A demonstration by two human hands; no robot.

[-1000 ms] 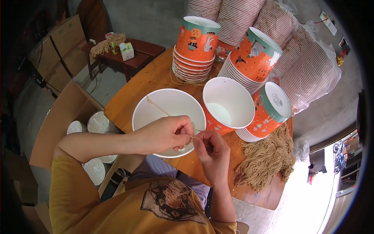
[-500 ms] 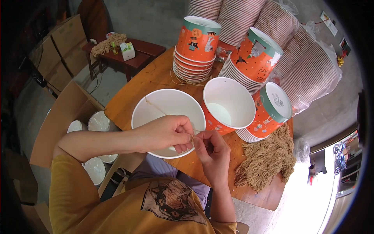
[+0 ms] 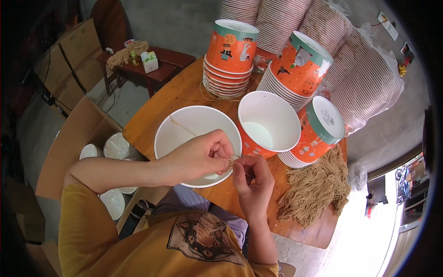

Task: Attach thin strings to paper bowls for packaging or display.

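A large white-lined paper bucket [image 3: 214,121] stands upright and open at the table's near edge. A thin tan string [image 3: 183,126] runs from a spot near its far left rim, across the inside, and passes behind my left hand [image 3: 206,156]. That hand reaches over the bucket, its fingers pinched on the string by the right rim. Tip to tip with it, my right hand [image 3: 253,182] pinches the string too, just outside the rim. The fingers partly hide the string there. Touching or nearly touching this bucket on the right is a second open orange bucket [image 3: 270,117].
Upside-down stacks of orange-and-green buckets [image 3: 233,48] line the table's [image 3: 175,99] far side, with tall bagged stacks [image 3: 364,87] behind. A bundle of tan strings [image 3: 316,187] lies at the right. Left of me, an open carton [image 3: 71,143] holds white-topped tubs [image 3: 116,147].
Both hands have shifted very slightly, and the fingers have changed their pinch on the string. The buckets stand as before.
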